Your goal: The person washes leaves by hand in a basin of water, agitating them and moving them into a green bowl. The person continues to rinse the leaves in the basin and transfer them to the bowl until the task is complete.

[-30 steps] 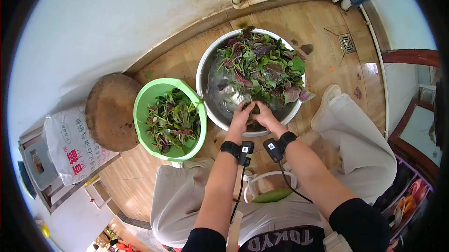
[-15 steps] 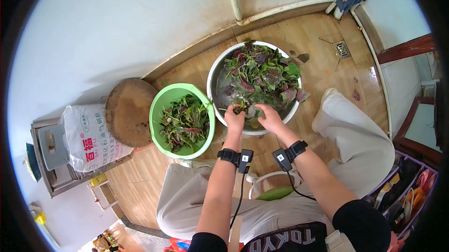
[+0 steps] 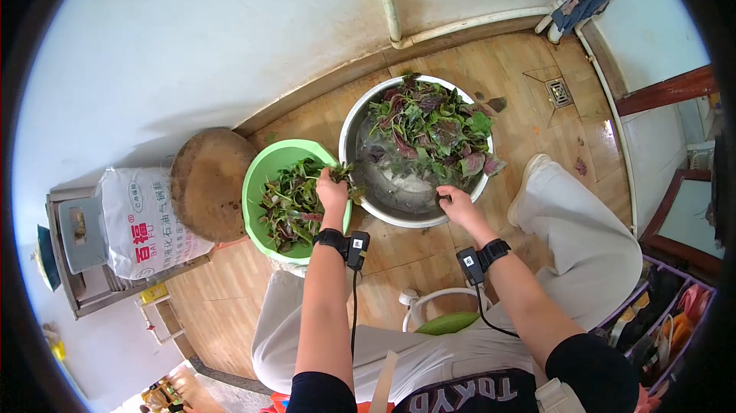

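Note:
My left hand (image 3: 332,192) is closed on a small bunch of leafy greens (image 3: 342,175) at the right rim of a light green plastic basin (image 3: 253,214). Green and purple leaves with stems (image 3: 295,202) lie inside that basin. Beside it stands a wide metal basin (image 3: 349,126) with water in it and a big heap of green and purple leafy greens (image 3: 433,126) toward its far right side. Over this basin's near right rim, my right hand (image 3: 460,208) is pinched closed, with something small and dark at its fingertips that I cannot make out.
A round wooden board (image 3: 211,183) leans by a white printed sack (image 3: 149,221) at the left. A floor drain (image 3: 559,92) lies at the upper right. Near my legs are a white-framed stool (image 3: 414,309) and a purple-edged rack of shoes (image 3: 652,321).
My left hand has moved left from the metal basin to the green basin's rim, carrying the bunch of greens. My right hand has shifted slightly right and toward me.

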### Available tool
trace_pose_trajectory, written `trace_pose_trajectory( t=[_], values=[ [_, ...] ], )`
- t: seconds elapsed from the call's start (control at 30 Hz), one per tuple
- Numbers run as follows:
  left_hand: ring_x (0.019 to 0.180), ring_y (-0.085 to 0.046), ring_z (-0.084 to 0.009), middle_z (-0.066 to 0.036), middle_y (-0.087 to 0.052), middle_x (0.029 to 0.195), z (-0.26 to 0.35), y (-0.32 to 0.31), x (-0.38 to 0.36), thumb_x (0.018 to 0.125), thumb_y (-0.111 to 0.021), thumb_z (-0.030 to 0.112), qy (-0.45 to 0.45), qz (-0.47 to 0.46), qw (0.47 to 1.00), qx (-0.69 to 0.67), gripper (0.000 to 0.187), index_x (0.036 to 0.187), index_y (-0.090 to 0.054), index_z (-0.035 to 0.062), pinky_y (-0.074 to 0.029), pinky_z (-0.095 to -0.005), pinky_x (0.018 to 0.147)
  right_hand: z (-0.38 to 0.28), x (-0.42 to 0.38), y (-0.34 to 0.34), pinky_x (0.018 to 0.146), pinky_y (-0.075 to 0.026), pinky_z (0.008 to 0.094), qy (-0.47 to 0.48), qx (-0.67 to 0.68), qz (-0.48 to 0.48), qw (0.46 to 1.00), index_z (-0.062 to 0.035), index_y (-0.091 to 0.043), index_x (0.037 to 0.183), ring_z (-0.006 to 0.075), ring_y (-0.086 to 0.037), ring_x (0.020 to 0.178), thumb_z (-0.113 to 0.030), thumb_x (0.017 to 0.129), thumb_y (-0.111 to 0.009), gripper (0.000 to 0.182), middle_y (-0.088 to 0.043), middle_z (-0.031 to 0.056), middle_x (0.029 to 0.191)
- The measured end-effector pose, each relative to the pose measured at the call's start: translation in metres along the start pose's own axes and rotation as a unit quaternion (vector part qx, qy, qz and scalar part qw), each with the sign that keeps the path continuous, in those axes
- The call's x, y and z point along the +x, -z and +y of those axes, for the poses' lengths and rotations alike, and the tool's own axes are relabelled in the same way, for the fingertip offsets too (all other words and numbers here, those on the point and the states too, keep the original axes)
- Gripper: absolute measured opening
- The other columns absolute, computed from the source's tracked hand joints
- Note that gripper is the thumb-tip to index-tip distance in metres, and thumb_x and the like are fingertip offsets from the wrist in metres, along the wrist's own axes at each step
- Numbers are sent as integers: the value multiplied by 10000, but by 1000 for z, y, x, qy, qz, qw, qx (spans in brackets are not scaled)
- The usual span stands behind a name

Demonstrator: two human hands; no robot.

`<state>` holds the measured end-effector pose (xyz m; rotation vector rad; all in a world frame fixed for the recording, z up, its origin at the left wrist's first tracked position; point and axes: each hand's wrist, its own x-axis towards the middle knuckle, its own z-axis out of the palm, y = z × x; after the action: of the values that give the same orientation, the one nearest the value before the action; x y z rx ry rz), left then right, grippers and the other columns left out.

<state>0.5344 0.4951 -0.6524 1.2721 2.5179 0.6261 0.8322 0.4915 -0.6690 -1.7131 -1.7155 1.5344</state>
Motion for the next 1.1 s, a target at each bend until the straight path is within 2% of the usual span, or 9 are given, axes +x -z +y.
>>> trace_pose_trajectory(
  t=[0.13,0.3,0.4,0.47,0.57,0.73,0.93,1.0,1.1],
  values=[
    [775,-595,-314,-185,-613,798,-23,23,15,595,-643,90,48,-45,998,1,333,920,-596,34,-467,-358,707,-2,15,-4,799,-443,326,-9,3,-11,1000,-31,-538,1050,283,-562,914,-94,742,-532,314,-596,130,989],
    [731,-594,-335,-180,-612,797,-73,88,28,587,-649,66,13,20,999,21,334,914,-584,39,-464,-386,677,-20,56,-23,850,-416,360,59,-118,-71,989,-58,-561,1028,277,-527,979,-79,719,-527,312,-550,136,1081],
    [1094,-429,-347,-267,-437,1153,-108,111,30,591,-700,199,98,-131,985,60,530,1072,-529,57,-395,-391,856,-50,79,-38,899,-379,428,109,-255,-27,960,-90,-529,1108,324,-399,1127,-71,713,-522,396,-369,138,1287],
    [1123,-396,-358,-280,-361,1210,-96,122,19,596,-703,219,99,-115,985,84,588,1119,-501,41,-385,-392,874,-74,90,-34,935,-336,469,93,-300,-78,946,-133,-459,1204,357,-271,1211,-69,714,-526,499,-182,114,1389],
    [1171,-322,-387,-287,-228,1291,-86,121,12,603,-704,267,84,-74,989,97,664,1182,-457,57,-349,-411,913,-64,104,-44,957,-340,422,51,-296,-161,940,-133,-402,1247,402,-308,1175,-34,700,-535,572,-170,99,1395],
    [1206,-206,-451,-291,-161,1320,-63,106,15,632,-679,250,12,34,987,160,651,1206,-420,86,-244,-505,958,-3,97,-76,992,-299,367,109,-331,-227,909,-85,-408,1223,294,-366,1168,-63,732,-515,504,-282,106,1349],
    [1170,-274,-441,-304,-293,1243,23,60,-1,674,-584,39,-212,37,976,36,435,1089,-466,-18,-256,-480,962,-10,61,-54,746,-455,412,126,-212,-152,957,-42,-538,975,345,-549,853,-57,745,-520,231,-533,147,1036],
    [1126,-338,-434,-278,-355,1215,40,28,-13,683,-566,26,-211,-87,973,-26,375,1048,-487,-14,-313,-452,934,-9,56,-45,674,-455,435,189,-130,-54,972,-34,-527,926,369,-554,754,-116,767,-524,179,-545,170,948],
    [1141,-336,-420,-222,-354,1247,33,-54,-35,686,-623,90,-205,-277,932,-113,432,1098,-493,69,-341,-481,917,-3,51,-18,619,-454,411,36,-200,-3,979,-48,-526,912,339,-555,737,-149,761,-547,183,-527,161,918]
  ],
)
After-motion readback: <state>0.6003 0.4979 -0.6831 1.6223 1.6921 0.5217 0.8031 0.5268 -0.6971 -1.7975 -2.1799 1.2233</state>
